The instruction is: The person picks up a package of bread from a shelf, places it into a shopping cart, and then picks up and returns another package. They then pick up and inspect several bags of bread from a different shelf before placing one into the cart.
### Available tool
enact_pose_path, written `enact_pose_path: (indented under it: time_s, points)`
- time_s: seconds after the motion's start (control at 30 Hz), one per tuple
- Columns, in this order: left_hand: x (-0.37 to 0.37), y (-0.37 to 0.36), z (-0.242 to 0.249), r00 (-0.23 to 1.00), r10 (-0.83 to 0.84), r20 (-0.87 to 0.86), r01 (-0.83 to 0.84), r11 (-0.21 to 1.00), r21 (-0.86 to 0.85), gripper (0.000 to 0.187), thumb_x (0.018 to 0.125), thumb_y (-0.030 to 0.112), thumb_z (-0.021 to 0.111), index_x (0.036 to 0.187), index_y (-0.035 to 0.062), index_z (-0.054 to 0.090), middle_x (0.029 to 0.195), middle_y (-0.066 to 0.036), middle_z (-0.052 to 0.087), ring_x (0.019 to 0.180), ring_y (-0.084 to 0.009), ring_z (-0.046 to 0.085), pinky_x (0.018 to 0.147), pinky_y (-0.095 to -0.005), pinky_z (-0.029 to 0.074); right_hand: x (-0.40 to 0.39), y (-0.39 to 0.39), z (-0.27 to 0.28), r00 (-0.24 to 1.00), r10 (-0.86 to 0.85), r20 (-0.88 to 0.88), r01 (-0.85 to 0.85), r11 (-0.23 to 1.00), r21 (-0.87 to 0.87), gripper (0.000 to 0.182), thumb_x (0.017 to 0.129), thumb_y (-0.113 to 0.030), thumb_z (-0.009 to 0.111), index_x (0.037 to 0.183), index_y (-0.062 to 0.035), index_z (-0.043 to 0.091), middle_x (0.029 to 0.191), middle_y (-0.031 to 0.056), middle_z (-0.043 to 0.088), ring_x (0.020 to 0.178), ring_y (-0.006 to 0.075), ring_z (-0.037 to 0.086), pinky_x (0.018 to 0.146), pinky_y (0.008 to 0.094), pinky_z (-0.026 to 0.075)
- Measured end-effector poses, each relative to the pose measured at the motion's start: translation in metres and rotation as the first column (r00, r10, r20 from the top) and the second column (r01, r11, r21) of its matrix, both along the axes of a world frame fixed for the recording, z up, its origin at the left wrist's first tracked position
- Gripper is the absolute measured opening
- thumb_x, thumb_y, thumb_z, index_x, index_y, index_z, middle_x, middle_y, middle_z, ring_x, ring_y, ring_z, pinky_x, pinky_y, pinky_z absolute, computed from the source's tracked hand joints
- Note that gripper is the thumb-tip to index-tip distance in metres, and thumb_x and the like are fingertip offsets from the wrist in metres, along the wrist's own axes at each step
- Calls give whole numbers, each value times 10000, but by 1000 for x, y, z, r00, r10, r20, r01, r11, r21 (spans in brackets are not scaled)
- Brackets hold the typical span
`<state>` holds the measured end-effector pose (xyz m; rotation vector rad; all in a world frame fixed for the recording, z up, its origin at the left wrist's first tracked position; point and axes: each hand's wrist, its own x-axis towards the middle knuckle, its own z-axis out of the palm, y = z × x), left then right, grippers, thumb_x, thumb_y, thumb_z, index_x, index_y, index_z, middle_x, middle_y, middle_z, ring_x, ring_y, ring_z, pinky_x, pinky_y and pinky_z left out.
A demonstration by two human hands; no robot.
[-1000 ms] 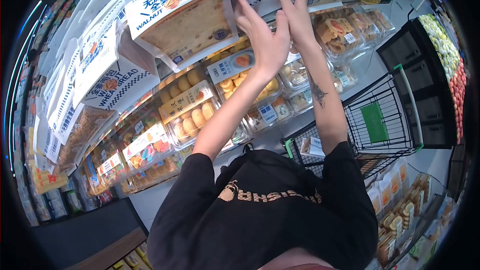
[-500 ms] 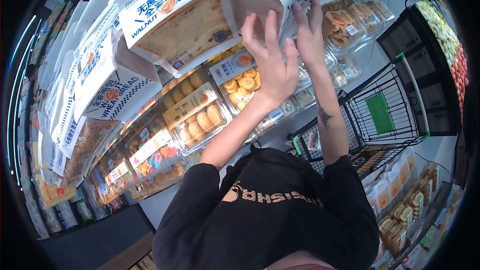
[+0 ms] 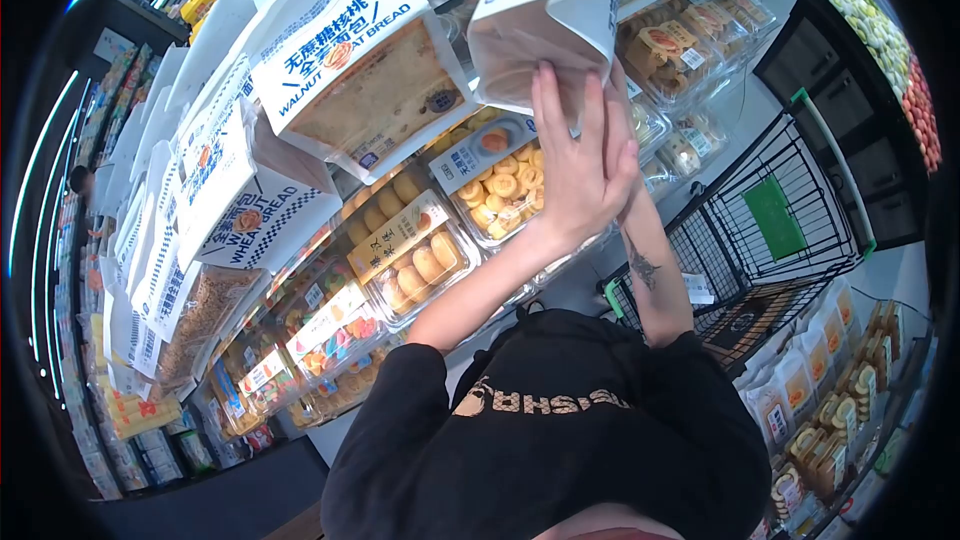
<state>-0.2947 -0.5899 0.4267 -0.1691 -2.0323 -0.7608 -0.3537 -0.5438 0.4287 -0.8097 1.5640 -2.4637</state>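
A white paper bread bag (image 3: 560,5) with a clear, creased lower side leans toward me at the upper middle. My left hand (image 3: 588,175) lies against its near lower edge, fingers stretched out. My right hand (image 3: 622,145) is just to the right, partly hidden behind the left, its visible fingers straight and near the same bag. The hands overlap at the palms. Left of them stands a walnut wheat bread bag (image 3: 365,65) with a sliced loaf showing. Below it sits a clear box of round cookies (image 3: 500,190).
More bread bags (image 3: 225,190) stand at the left. Clear pastry boxes (image 3: 415,265) line the shelf's lower edge. A wire shopping cart (image 3: 745,230) with a green panel stands at my right, beside packed biscuits (image 3: 835,440). Fruit (image 3: 920,105) fills a black stand at far right.
My hands were apart with fingers raised at the bag; now they have come together, lower against it. The view has shifted, so the shelf appears slightly lower and to the right.
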Motion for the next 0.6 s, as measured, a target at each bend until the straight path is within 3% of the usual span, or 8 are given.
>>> enact_pose_path:
  time_s: [0.17, 0.23, 0.33, 0.37, 0.43, 0.5, 0.57, 0.6]
  points:
    - [14, 1, 4, 988, 147, 36, -135, 963, -232, 632, 784, 208, 564, 1348, 85, 306, 1331, -274, 175, 1244, -453, 160, 1004, -577, 163, 11, 15, 1, 960, 152, 235, -96, 967, -235, 545, 939, -362, 364, 1376, -64, 234, 1359, 104, 337, 1258, 205, 330, 1028, 344, 288]
    - [8, -12, -4, 932, 179, -314, -155, 983, 102, 623, 776, 104, 582, 1331, 87, 301, 1352, -258, 159, 1266, -427, 145, 1005, -560, 177, 6, 14, -10, 959, 184, 215, -109, 941, -320, 501, 957, -349, 323, 1371, -77, 246, 1342, 68, 368, 1230, 158, 368, 1015, 329, 309]
    - [22, -23, 19, 944, 273, -183, -269, 962, 48, 664, 796, 5, 559, 1347, 30, 188, 1344, -216, 224, 1280, -331, 220, 996, -449, 288, 13, 18, 0, 944, 158, 288, -66, 950, -306, 511, 955, -347, 336, 1370, -65, 239, 1343, 73, 363, 1228, 166, 372, 1012, 316, 315]
    - [22, -23, 15, 945, 272, -180, -267, 962, 47, 664, 796, 5, 559, 1347, 30, 188, 1344, -216, 224, 1280, -331, 220, 996, -449, 288, 11, 18, -1, 973, 122, 195, -75, 969, -234, 507, 955, -346, 335, 1365, -61, 245, 1341, 74, 365, 1230, 168, 372, 1010, 319, 322]
    - [20, -24, 5, 955, -68, -288, 140, 961, 239, 708, 794, -27, 563, 1358, 30, 139, 1317, -200, 290, 1217, -309, 353, 975, -404, 336, 10, 18, -9, 990, 93, 107, -76, 985, -154, 504, 956, -345, 334, 1361, -56, 252, 1339, 76, 368, 1231, 170, 372, 1009, 321, 328]
    - [27, -23, 14, 954, -55, -295, 130, 962, 242, 692, 766, -35, 591, 1342, 15, 211, 1280, -204, 379, 1157, -315, 440, 986, -391, 332, 7, 23, -22, 946, 217, 240, -133, 938, -321, 504, 954, -350, 331, 1353, -50, 264, 1333, 81, 377, 1226, 177, 383, 1005, 341, 341]
    - [41, -22, 31, 988, -130, -80, 129, 992, -16, 636, 740, -37, 615, 1300, -7, 316, 1260, -222, 430, 1165, -326, 442, 1002, -399, 321, 4, 33, -26, 935, 238, 263, -136, 926, -353, 498, 951, -364, 324, 1342, -57, 289, 1321, 87, 392, 1206, 196, 409, 999, 357, 351]
    - [43, -19, 33, 971, -226, -82, 230, 972, 51, 502, 739, 66, 644, 1211, 19, 477, 1234, -210, 478, 1167, -334, 447, 1005, -438, 308, 0, 41, -30, 885, 385, 264, -216, 839, -499, 506, 947, -379, 323, 1339, -60, 296, 1314, 92, 400, 1198, 208, 419, 998, 361, 354]
